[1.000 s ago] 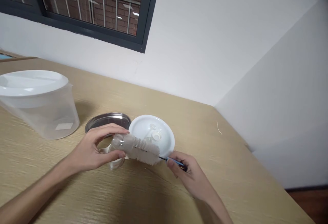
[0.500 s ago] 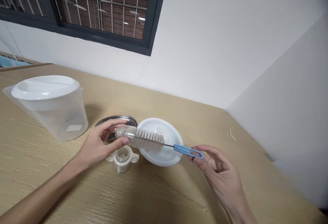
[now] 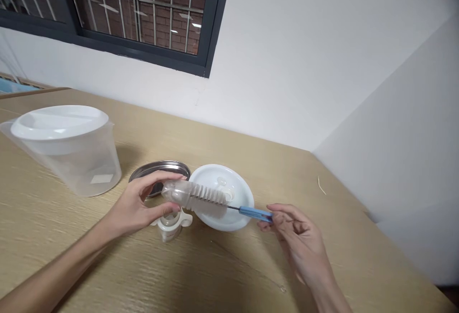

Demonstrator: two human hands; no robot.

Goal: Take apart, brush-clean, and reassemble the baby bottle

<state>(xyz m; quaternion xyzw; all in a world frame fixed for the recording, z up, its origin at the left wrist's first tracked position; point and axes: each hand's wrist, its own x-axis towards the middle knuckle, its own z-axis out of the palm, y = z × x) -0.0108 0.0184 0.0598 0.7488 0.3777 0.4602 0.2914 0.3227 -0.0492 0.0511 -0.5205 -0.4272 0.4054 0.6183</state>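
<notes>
My left hand (image 3: 143,203) grips a small clear, dome-ended piece (image 3: 178,193), perhaps a bottle cap, between thumb and fingers. The tip of a bottle brush (image 3: 211,200) with white bristles is inside its mouth. My right hand (image 3: 297,241) pinches the end of the brush's blue handle. Below the brush is a white bowl (image 3: 242,188) with small clear and pale parts in it. A clear cup with two white handles (image 3: 171,224) stands under my left hand, which partly hides it. A steel tray (image 3: 161,164) lies behind that hand.
A translucent pitcher (image 3: 82,165) with a white lid stands at the left. A thin wire-like rod (image 3: 247,266) lies on the wooden table (image 3: 150,275) in front. At the right is a small pale strip (image 3: 322,186). A wall and barred window (image 3: 143,7) rise behind.
The brush has rolled in my right hand, so its handle now shows edge-on. My right fingers have closed further over the handle's end. The view has shifted slightly.
</notes>
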